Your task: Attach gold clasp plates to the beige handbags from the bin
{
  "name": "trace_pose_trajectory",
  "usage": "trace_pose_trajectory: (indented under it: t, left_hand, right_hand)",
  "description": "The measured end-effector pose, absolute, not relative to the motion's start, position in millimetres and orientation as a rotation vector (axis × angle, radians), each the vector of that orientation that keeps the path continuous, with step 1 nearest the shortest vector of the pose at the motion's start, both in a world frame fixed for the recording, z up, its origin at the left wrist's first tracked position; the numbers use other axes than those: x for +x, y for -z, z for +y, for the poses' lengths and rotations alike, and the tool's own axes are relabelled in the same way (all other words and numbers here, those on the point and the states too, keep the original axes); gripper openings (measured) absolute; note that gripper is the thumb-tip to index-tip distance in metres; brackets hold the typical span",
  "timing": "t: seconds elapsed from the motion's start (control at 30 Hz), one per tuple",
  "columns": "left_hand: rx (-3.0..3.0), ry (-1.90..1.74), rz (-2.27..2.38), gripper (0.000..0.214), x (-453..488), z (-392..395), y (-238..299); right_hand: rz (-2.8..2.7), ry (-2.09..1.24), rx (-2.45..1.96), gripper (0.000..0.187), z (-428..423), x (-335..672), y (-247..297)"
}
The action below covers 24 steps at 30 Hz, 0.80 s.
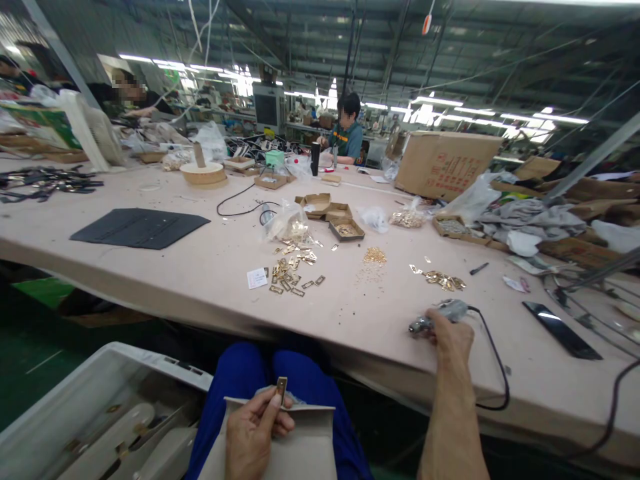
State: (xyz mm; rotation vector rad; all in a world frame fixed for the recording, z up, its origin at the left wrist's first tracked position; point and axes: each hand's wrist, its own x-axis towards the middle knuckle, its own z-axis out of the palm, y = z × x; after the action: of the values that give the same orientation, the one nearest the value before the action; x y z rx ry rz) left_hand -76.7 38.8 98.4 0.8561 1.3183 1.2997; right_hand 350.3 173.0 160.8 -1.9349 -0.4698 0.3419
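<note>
Phone (563, 331) on tbl (350, 333), R of tool (454, 309); bin (140, 359) below, L.

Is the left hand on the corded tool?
No, the right hand is on the corded tool, while the left hand pinches a small metal plate.

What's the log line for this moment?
left hand: pinching metal plate at beige panel's edge; right hand: gripping gray corded tool; table: loose metal pieces in piles
</note>
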Motion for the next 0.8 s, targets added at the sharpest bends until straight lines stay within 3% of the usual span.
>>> trace_pose_trajectory:
  t: [0.07, 0.27, 0.43, 0.8]
  left_hand:
    - [0.861, -1.301, 1.313, 0.043, -78, 39, -95]
    - [0.832, -1.285, 1.319, 0.049, -78, 42, -100]
    - [0.789, -1.326, 1.372, 0.053, -71, 40, -112]
    - [0.776, -1.343, 1.368, 0.052, -71, 45, -108]
  right_hand:
    - [-0.305, -0.544, -1.599, 0.048, 170, 349, -164]
    - [-0.324, -0.949, -0.693, 0.050, 172, 353, -182]
    - [-0.276, -0.814, -0.808, 0.037, 206, 354, -191]
    - [-0.201, -0.846, -0.705, 0.042, 304, 360, -200]
